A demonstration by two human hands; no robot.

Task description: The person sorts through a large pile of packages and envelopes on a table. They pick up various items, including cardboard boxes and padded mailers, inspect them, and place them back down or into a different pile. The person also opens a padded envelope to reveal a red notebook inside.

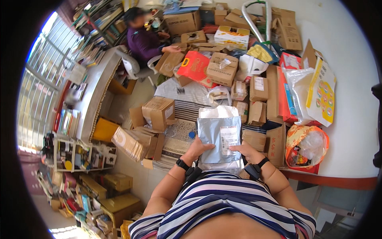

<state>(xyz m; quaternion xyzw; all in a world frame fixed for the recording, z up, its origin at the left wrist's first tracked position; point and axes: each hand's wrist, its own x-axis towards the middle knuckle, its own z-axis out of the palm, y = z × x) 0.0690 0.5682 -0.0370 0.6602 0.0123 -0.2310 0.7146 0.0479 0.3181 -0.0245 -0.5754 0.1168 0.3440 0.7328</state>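
Observation:
A grey-blue plastic mailing bag (209, 131) with a printed white label lies upright before my body, over white plastic packaging (219, 111) that shows above and below it. My left hand (199, 148) grips the bag's left edge, thumb across its front. On the right edge, my right hand (245, 150) holds it the same way, its thumb on the label. The fingers behind the bag are hidden. Beyond the bag lies a white plastic carrier bag (219, 95), and a blue round cap (192, 135) is on the patterned mat to its left.
Opened cardboard boxes (159, 112) stand at the left on the mat (179, 136). More cartons (222, 70) are piled ahead and at the right, near an orange bag (307, 146) of clear plastic. Another person (143, 41) sits at the upper left, beside a long desk (92, 95).

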